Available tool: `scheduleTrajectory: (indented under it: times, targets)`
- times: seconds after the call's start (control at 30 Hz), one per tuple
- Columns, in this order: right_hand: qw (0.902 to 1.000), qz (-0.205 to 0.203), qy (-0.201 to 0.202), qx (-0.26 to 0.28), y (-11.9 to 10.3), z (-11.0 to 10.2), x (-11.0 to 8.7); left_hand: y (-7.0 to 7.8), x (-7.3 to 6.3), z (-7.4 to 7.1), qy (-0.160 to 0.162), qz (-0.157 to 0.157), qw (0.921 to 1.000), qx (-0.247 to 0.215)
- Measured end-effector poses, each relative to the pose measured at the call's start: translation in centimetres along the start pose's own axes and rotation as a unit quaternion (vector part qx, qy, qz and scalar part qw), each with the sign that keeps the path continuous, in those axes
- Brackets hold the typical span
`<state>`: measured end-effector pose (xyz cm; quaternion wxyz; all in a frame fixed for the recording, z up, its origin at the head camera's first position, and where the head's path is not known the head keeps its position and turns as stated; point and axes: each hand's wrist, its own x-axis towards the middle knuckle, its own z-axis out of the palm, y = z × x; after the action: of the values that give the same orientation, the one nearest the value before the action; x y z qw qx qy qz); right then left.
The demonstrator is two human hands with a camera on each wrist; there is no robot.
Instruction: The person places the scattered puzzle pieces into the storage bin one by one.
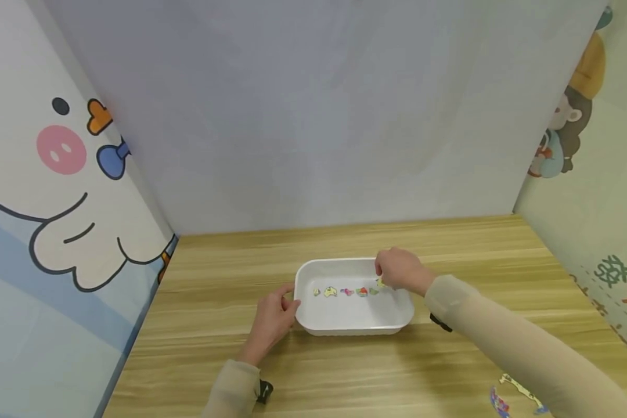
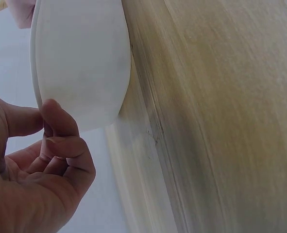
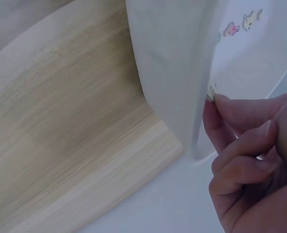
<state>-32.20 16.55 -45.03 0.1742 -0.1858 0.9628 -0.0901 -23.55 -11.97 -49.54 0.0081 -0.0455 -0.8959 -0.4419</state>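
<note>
A white rectangular tray (image 1: 355, 316) sits on the wooden table, with several small colourful stickers in a row across its floor, among them a yellow one (image 1: 330, 292), a pink one (image 1: 347, 292) and a red-and-green one (image 1: 362, 292). My left hand (image 1: 273, 318) pinches the tray's left rim between thumb and index finger, as the left wrist view shows close up. Over the tray's right end, my right hand (image 1: 401, 269) pinches a small yellowish sticker (image 3: 211, 93) between thumb and index finger, low inside the tray at the right end of the row.
Near the table's front right lie a yellow cut-out strip (image 1: 519, 386) and a purple-blue scrap (image 1: 499, 402), partly beside the right sleeve (image 1: 522, 342). A pale curtain wall (image 1: 319, 116) stands behind the table (image 1: 214, 261), with printed cartoon walls on both sides.
</note>
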Motion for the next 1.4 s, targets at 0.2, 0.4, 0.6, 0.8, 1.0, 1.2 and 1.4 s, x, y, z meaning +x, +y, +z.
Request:
scheduleTrajectory:
  times: [0.2, 0.4, 0.6, 0.8, 1.0, 1.2, 1.4]
  targets:
    - [0.9981, 0.013, 0.005, -0.059, -0.7, 0.7, 0.1, -0.2, -0.1, -0.1, 0.001, -0.004, 1.0, -0.003]
    - [0.9965, 0.045, 0.013, -0.069, -1.1, 1.1, 0.1, -0.2, -0.1, -0.2, 0.001, -0.004, 1.0, -0.004]
    - [0.9966, 0.061, 0.016, -0.054, -1.2, 1.1, 0.2, 0.0, 0.0, -0.3, 0.002, 0.003, 1.0, -0.002]
    - [0.9958, 0.06, 0.035, -0.059, -1.4, 1.2, 0.1, 0.0, -0.1, -0.3, 0.003, 0.003, 1.0, -0.002]
    - [0.9952, 0.066, 0.033, -0.064, -1.9, 1.6, 0.2, -0.1, -0.1, -0.3, 0.002, -0.003, 1.0, -0.003]
    - [0.994, 0.069, 0.036, -0.076, -2.1, 2.1, 0.3, -0.1, 0.0, -0.4, -0.004, -0.01, 0.9999, -0.004]
    - [0.9944, 0.071, 0.026, -0.073, -2.4, 2.3, 0.3, -0.2, 0.0, -0.3, -0.003, -0.011, 0.9999, -0.002]
